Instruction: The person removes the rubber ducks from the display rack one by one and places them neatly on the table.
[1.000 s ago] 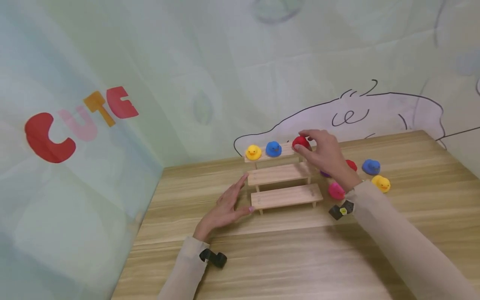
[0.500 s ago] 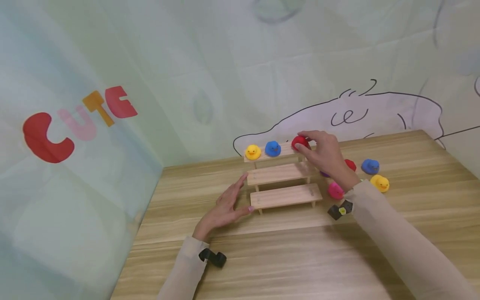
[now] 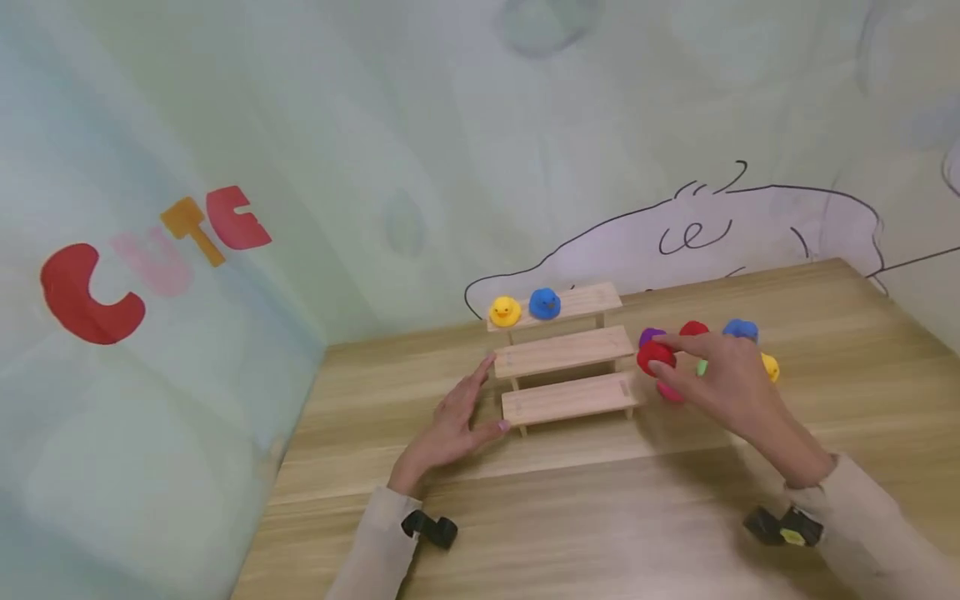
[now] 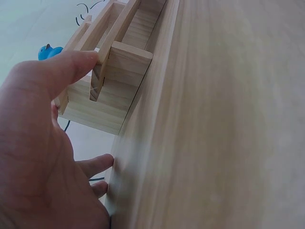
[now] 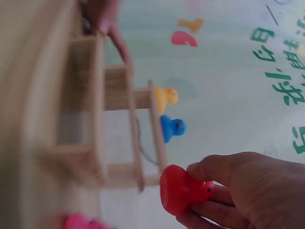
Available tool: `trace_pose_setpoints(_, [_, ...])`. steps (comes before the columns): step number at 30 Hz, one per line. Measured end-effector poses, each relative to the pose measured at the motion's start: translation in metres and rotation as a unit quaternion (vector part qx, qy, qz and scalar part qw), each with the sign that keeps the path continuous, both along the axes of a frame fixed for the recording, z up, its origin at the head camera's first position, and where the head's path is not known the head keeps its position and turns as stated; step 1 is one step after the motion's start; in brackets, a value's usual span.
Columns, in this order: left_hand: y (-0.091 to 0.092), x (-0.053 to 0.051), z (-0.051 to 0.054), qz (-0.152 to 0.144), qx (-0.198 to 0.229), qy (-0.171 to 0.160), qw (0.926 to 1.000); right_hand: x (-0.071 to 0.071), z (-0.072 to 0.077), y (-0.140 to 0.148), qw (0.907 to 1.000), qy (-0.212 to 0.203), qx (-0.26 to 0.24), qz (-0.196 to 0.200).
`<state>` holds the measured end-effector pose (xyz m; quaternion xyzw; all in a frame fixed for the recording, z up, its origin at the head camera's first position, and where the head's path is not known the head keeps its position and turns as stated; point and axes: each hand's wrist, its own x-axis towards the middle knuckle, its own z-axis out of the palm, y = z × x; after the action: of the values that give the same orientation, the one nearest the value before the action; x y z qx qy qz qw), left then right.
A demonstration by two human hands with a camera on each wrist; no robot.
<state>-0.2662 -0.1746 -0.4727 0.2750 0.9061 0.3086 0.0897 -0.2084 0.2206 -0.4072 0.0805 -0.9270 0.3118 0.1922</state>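
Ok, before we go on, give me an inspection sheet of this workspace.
Surface: wood-grain table.
Job's things: wooden three-step stand, yellow duck and blue duck on its top step; more ducks on the table at its right, some partly hidden.
Clutter: nothing seen.
Hands: right hand pinches a red duck; left hand touches the stand's left end.
Cables: nothing seen.
Surroundings: pale printed backdrop with CUTE lettering.

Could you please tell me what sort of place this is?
Possibly a play corner, judging by the patterned wall covering with CUTE letters, the colourful toy ducks and the stepped shelf on a table.
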Motion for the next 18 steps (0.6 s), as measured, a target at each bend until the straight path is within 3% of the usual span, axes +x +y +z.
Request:
trace_pose_setpoints(2, [-0.001,0.003,0.000,0.008,0.008,0.000,0.9999,0.017,-0.007,0.011,0.9996,0.001,0.024,-0.014])
trace_pose_setpoints(4, [-0.002,0.003,0.001,0.015,0.017,0.004,0.9997,0.023,-0.010,0.017,0.9993,0.001,0.031,-0.021])
trace_pose_setpoints(13, [0.003,0.000,-0.004,0.003,0.016,0.000,0.9999,0.036,-0.013,0.032,0.9989,-0.010,0.038,-0.025])
trace_pose_setpoints(18, [0.002,0.001,-0.006,0.003,0.016,-0.004,0.9999,0.041,-0.015,0.035,0.9992,0.006,0.031,-0.026])
